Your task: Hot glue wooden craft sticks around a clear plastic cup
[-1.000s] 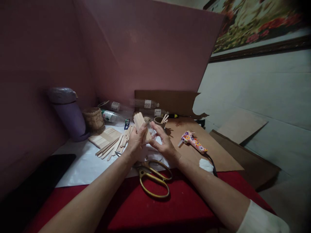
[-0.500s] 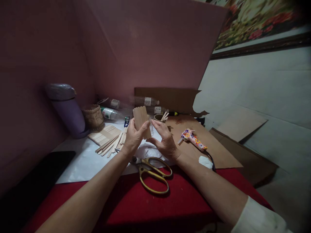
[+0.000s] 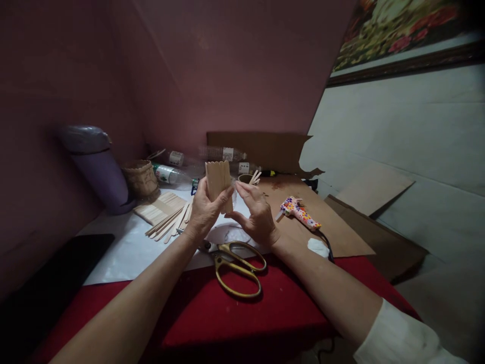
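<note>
My left hand is closed around a panel of popsicle sticks, set side by side and held upright, with its thumb across the front. Just right of the panel, my right hand has thumb and fingers apart. A bit of clear plastic shows between the panel and the right fingertips; whether they touch it I cannot tell. Below the hands lie large scissors with yellowish handles. Left of my left hand are a bundle of popsicle sticks and several loose sticks.
A floral glue gun lies on cardboard at the right, beside a white scrap. Behind are plastic bottles, a woven basket, a purple tumbler and a tape roll with sticks. White paper covers the red cloth.
The panel has turned slightly more upright and shifted a little left with my left hand. My right hand stays beside it, fingers apart. The whole view has shifted slightly.
</note>
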`<state>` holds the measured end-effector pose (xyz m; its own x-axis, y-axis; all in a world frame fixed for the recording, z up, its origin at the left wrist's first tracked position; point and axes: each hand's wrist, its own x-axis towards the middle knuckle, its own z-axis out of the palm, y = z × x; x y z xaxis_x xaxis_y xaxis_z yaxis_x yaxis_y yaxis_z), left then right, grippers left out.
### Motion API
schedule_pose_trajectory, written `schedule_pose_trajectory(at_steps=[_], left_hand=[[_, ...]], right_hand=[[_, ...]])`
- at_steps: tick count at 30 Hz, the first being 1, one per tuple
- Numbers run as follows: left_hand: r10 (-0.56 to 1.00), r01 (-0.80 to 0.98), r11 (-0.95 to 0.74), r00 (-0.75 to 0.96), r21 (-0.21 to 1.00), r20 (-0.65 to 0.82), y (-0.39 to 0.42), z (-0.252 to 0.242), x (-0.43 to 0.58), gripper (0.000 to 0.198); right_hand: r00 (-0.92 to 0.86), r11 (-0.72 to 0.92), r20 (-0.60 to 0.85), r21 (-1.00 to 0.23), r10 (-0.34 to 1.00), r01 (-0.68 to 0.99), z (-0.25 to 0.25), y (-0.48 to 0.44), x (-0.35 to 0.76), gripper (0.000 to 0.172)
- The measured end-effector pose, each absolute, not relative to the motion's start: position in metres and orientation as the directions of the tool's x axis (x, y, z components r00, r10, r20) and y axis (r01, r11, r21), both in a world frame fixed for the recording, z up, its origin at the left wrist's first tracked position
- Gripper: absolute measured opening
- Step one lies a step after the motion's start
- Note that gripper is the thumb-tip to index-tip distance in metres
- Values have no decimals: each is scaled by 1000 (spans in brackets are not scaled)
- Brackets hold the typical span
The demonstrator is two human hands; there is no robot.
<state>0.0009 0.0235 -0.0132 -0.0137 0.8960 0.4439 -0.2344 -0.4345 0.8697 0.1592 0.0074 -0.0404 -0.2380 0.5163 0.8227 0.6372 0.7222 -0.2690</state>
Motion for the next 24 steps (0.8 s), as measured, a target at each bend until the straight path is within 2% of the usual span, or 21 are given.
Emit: schedule_pose_trajectory(at_steps=[9,14,20,22,24], left_hand=[[868,-279,-460,60,843,493,18,-6,1,50],[890,-313,-421,39,852,454,17,-6,2,52],[900,-260,-400,66,879,430,22,-11,0,51],[913,-244,-347,132,905,386,22,-13,0,51],[917,-237,-275,227,932,328,20,-16,1,53]], right_hand=[[-235,713,835,-238,497,660,-38,11,167,72],[-220,697,824,-264,523,667,-37,11,167,74],[-233,732,819,-293,525,615,-34,7,163,78],[-174,755,848,-329,501,568,-31,4,162,74],[-68,765,856,-417,512,491,-26,3,161,63]])
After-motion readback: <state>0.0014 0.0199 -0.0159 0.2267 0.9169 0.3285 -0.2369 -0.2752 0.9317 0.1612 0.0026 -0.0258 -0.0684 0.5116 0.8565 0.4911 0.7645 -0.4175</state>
